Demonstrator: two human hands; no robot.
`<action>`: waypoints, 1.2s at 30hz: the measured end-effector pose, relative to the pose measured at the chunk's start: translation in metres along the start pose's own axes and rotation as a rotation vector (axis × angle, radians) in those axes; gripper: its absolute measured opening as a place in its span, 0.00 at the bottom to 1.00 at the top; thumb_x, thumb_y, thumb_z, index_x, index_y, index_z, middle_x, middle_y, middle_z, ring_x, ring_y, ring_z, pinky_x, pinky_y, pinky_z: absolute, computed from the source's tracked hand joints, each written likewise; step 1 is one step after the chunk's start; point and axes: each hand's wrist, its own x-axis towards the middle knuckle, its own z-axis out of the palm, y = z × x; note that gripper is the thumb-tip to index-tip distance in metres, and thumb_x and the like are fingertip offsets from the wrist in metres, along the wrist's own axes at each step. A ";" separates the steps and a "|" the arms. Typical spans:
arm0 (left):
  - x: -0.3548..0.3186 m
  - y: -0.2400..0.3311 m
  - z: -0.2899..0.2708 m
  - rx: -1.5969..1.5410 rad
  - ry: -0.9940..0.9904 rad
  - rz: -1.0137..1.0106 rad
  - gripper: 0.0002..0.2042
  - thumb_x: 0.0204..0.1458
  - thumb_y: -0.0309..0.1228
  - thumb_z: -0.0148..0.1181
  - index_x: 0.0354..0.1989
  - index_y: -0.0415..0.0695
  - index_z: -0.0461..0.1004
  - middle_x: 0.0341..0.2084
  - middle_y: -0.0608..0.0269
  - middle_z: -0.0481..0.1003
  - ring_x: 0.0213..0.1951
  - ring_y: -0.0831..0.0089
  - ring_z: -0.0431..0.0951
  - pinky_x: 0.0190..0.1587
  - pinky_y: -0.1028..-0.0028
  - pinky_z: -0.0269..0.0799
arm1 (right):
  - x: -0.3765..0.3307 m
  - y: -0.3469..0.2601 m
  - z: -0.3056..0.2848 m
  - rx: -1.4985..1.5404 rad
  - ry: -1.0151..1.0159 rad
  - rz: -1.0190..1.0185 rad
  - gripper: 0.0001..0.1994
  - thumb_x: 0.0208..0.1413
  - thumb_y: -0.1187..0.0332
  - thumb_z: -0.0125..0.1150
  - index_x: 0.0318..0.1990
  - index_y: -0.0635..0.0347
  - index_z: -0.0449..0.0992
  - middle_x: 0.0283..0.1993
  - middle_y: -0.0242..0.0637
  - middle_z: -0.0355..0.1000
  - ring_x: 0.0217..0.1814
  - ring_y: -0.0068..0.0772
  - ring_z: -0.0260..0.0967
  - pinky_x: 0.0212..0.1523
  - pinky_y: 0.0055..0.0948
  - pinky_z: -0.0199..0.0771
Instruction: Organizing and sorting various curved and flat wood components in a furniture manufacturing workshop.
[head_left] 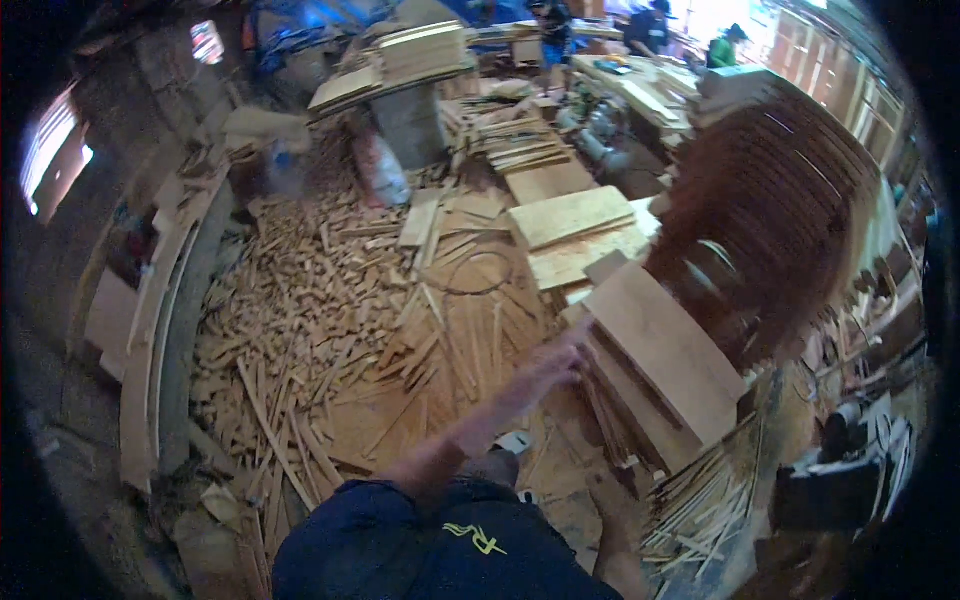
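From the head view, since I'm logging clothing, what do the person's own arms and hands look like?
Both forearms are bare: no sleeves, gloves or watch that I can see. The left hand is motion-blurred; the right hand is dim. Dark navy shorts carry a small yellow mark.

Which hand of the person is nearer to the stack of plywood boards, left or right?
Left. The left hand reaches the edge of the stack of plywood boards; the right hand hangs lower, below the stack near thin strips.

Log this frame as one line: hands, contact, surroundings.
left hand: open, at edge of plywood stack | right hand: low beside stack, grip unclear | floor: wood offcuts
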 end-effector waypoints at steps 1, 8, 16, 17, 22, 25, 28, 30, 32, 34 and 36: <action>-0.008 0.031 -0.009 0.142 -0.056 0.275 0.35 0.62 0.60 0.43 0.72 0.50 0.58 0.55 0.61 0.68 0.56 0.65 0.64 0.63 0.62 0.55 | -0.021 0.063 0.023 -0.077 -0.010 0.052 0.25 0.56 0.46 0.57 0.47 0.60 0.78 0.46 0.50 0.77 0.51 0.53 0.73 0.54 0.44 0.71; -0.098 0.235 0.028 0.478 0.054 1.179 0.38 0.57 0.71 0.30 0.43 0.51 0.79 0.35 0.64 0.71 0.38 0.67 0.67 0.59 0.42 0.54 | -0.110 0.031 0.016 0.242 -0.251 0.552 0.24 0.58 0.43 0.54 0.39 0.57 0.77 0.33 0.42 0.74 0.35 0.44 0.70 0.40 0.38 0.72; -0.140 0.267 -0.051 0.688 0.401 0.974 0.29 0.55 0.62 0.38 0.41 0.53 0.77 0.35 0.66 0.71 0.40 0.61 0.67 0.59 0.41 0.56 | -0.077 0.005 0.012 0.271 -0.385 0.340 0.25 0.61 0.40 0.53 0.32 0.55 0.76 0.23 0.33 0.72 0.20 0.32 0.67 0.22 0.36 0.67; -0.147 0.269 -0.051 0.713 0.446 0.944 0.27 0.54 0.61 0.39 0.41 0.53 0.76 0.35 0.66 0.71 0.41 0.60 0.67 0.59 0.41 0.56 | -0.073 0.005 0.009 0.248 -0.418 0.343 0.25 0.61 0.40 0.53 0.32 0.55 0.76 0.23 0.33 0.72 0.20 0.32 0.67 0.22 0.36 0.67; -0.140 0.280 -0.069 0.826 0.601 0.860 0.21 0.52 0.55 0.45 0.40 0.54 0.75 0.35 0.67 0.70 0.42 0.55 0.68 0.59 0.41 0.57 | 0.023 -0.004 0.028 0.461 -0.377 0.365 0.22 0.62 0.42 0.54 0.30 0.52 0.75 0.23 0.30 0.71 0.22 0.27 0.68 0.20 0.29 0.67; -0.116 0.290 -0.089 0.749 0.582 0.819 0.17 0.51 0.52 0.49 0.39 0.55 0.73 0.35 0.68 0.70 0.43 0.53 0.68 0.59 0.41 0.57 | 0.078 0.116 0.016 0.644 -0.343 0.819 0.17 0.62 0.48 0.58 0.34 0.51 0.76 0.25 0.30 0.72 0.24 0.27 0.69 0.20 0.29 0.69; -0.121 0.301 -0.090 0.730 0.534 0.846 0.14 0.50 0.48 0.52 0.38 0.55 0.72 0.34 0.69 0.69 0.44 0.50 0.68 0.58 0.41 0.58 | 0.085 0.116 0.017 0.416 -0.258 0.475 0.15 0.62 0.49 0.59 0.37 0.52 0.75 0.27 0.31 0.73 0.25 0.28 0.70 0.21 0.30 0.71; -0.091 0.294 -0.073 0.721 0.483 0.886 0.12 0.50 0.46 0.54 0.37 0.56 0.72 0.34 0.69 0.69 0.45 0.48 0.68 0.58 0.41 0.59 | 0.103 0.095 0.020 0.164 -0.160 0.146 0.14 0.62 0.51 0.60 0.41 0.52 0.75 0.29 0.32 0.74 0.26 0.29 0.70 0.22 0.31 0.72; -0.109 0.313 -0.080 0.740 0.453 0.908 0.10 0.49 0.43 0.57 0.37 0.56 0.71 0.34 0.70 0.69 0.46 0.46 0.68 0.58 0.41 0.59 | 0.101 0.051 0.033 0.508 -0.147 0.259 0.16 0.61 0.52 0.62 0.43 0.54 0.74 0.27 0.32 0.72 0.26 0.27 0.70 0.23 0.32 0.73; -0.121 0.310 -0.061 0.757 0.456 0.914 0.09 0.48 0.41 0.59 0.36 0.56 0.70 0.34 0.70 0.69 0.46 0.45 0.68 0.58 0.41 0.59 | 0.089 0.016 0.015 0.664 -0.289 0.233 0.15 0.62 0.53 0.62 0.43 0.55 0.74 0.26 0.31 0.71 0.25 0.26 0.69 0.21 0.31 0.71; -0.107 0.328 -0.059 0.798 0.457 0.903 0.09 0.47 0.39 0.61 0.36 0.57 0.69 0.34 0.71 0.68 0.47 0.43 0.68 0.58 0.40 0.60 | 0.078 0.011 0.044 0.698 -0.160 0.131 0.11 0.63 0.57 0.59 0.40 0.55 0.72 0.26 0.30 0.69 0.21 0.26 0.66 0.13 0.28 0.61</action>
